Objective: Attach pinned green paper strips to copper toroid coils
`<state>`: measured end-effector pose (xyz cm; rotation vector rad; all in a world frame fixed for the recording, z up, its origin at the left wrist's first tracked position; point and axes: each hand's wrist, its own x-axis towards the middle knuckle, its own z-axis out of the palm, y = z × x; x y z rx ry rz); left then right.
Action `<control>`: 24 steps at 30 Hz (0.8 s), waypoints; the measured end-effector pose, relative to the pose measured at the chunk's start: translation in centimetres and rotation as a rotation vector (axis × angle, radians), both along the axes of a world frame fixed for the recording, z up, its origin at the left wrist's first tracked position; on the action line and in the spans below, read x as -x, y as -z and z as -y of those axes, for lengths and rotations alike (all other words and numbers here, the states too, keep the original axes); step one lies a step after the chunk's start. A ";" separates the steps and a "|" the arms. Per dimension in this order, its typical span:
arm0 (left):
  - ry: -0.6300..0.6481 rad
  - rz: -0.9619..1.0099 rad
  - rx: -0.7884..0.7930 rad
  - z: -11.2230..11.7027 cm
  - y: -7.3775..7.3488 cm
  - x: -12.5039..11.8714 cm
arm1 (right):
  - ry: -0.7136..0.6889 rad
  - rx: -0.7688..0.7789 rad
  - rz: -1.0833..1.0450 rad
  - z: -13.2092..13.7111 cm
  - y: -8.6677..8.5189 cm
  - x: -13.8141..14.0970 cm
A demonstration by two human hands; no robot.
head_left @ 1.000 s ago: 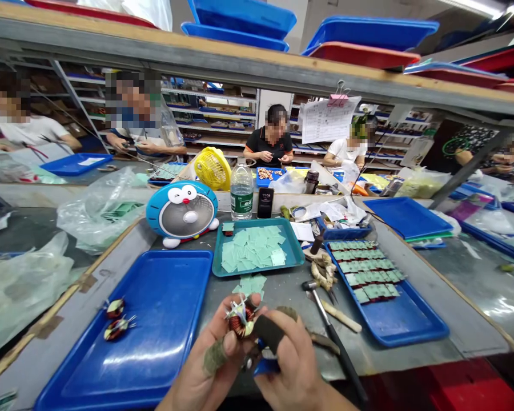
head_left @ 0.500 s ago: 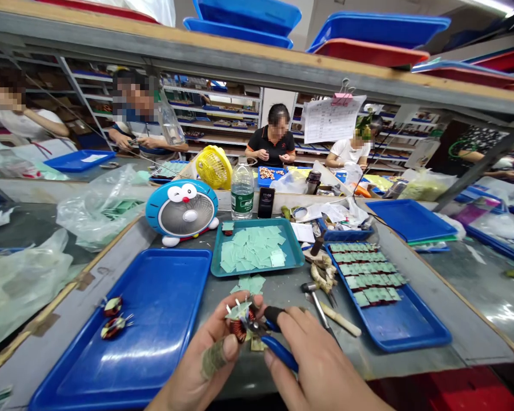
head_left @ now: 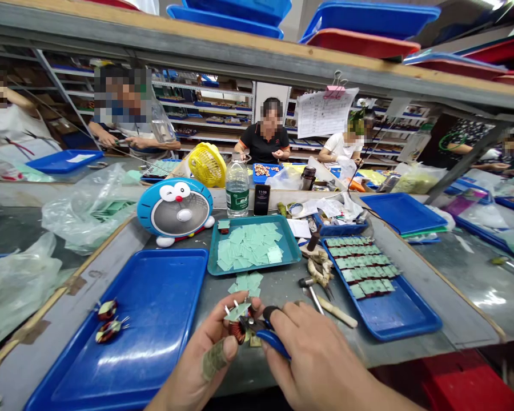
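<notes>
My left hand (head_left: 205, 348) is shut around a toroidal coil (head_left: 239, 331) of copper wire on a dark red and black core. A small pale green circuit board (head_left: 237, 311) sits on top of the coil, with the coil's wire leads poking up around it. A grey-green wrap (head_left: 213, 361) covers one of my left fingers. My right hand (head_left: 314, 357) grips blue-handled pliers (head_left: 274, 342), whose metal jaws (head_left: 252, 323) are at the coil's leads. The exact contact is hidden by my fingers.
A blue tray (head_left: 124, 342) holding two finished coils lies to my left. Ahead sit a teal tray (head_left: 251, 268) of green boards and a blue tray (head_left: 381, 308) of boards in rows. A small hammer (head_left: 310, 291) and a bundle of wire scraps (head_left: 319, 271) lie between them.
The pliers have swung from lying across the coil to pointing their jaws at its leads, and the green board now shows on top. The view has shifted slightly.
</notes>
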<state>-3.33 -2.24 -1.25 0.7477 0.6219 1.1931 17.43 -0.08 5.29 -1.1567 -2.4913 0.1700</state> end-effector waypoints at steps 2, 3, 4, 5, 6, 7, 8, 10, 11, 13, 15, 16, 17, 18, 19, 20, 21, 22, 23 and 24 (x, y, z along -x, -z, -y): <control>-0.022 0.002 0.003 -0.1 0.0 -0.2 | 0.030 -0.093 -0.037 -0.1 0.8 0.0; -0.036 -0.001 0.006 -0.1 0.0 -0.3 | 0.054 -0.117 -0.089 -0.2 1.3 0.0; -0.051 -0.006 0.010 -0.2 0.0 -0.4 | 0.074 -0.125 -0.157 -0.2 1.8 0.0; -0.064 -0.012 0.013 -0.2 0.0 -0.6 | 0.086 -0.120 -0.230 -0.3 2.4 0.0; -0.076 -0.021 0.021 -0.3 0.0 -0.8 | 0.082 -0.106 -0.293 -0.3 3.1 0.1; -0.085 -0.031 0.030 -0.3 0.0 -1.0 | 0.064 -0.093 -0.346 -0.2 3.8 0.4; -0.096 -0.042 0.042 -0.4 0.0 -1.3 | 0.033 -0.084 -0.394 -0.2 4.5 0.7; -0.137 -0.074 0.060 -0.4 0.0 -1.8 | -0.010 -0.037 -0.503 0.1 5.9 1.5; -0.165 -0.102 0.057 -0.4 0.0 -2.1 | -0.008 0.019 -0.573 0.2 6.5 2.0; -0.223 -0.183 0.020 -0.3 -0.1 -2.3 | 0.069 0.211 -0.751 0.5 7.6 3.0; -0.257 -0.279 -0.017 -0.1 -0.3 -2.3 | 0.202 0.473 -0.955 0.8 8.1 3.8; -0.256 -0.315 -0.027 0.0 -0.4 -2.2 | 0.254 0.596 -1.066 0.9 8.3 4.1; -0.247 -0.331 -0.034 0.1 -0.5 -2.1 | 0.281 0.708 -1.178 0.9 8.3 4.4; -0.232 -0.328 -0.040 0.2 -0.5 -2.0 | 0.272 0.803 -1.284 0.9 8.2 4.6; -0.213 -0.309 -0.047 0.3 -0.6 -2.0 | 0.244 0.881 -1.379 0.8 8.1 4.8; -0.196 -0.285 -0.052 0.3 -0.6 -2.0 | 0.214 0.940 -1.459 0.8 7.9 5.0; -0.185 -0.266 -0.056 0.4 -0.6 -2.0 | 0.193 0.985 -1.525 0.7 7.7 5.2; -0.179 -0.255 -0.062 0.4 -0.6 -2.0 | 0.183 1.014 -1.575 0.7 7.5 5.3; -0.178 -0.254 -0.068 0.4 -0.6 -2.0 | 0.185 1.031 -1.607 0.7 7.4 5.3; -0.176 -0.261 -0.074 0.3 -0.6 -2.0 | 0.185 1.039 -1.618 0.8 7.3 5.4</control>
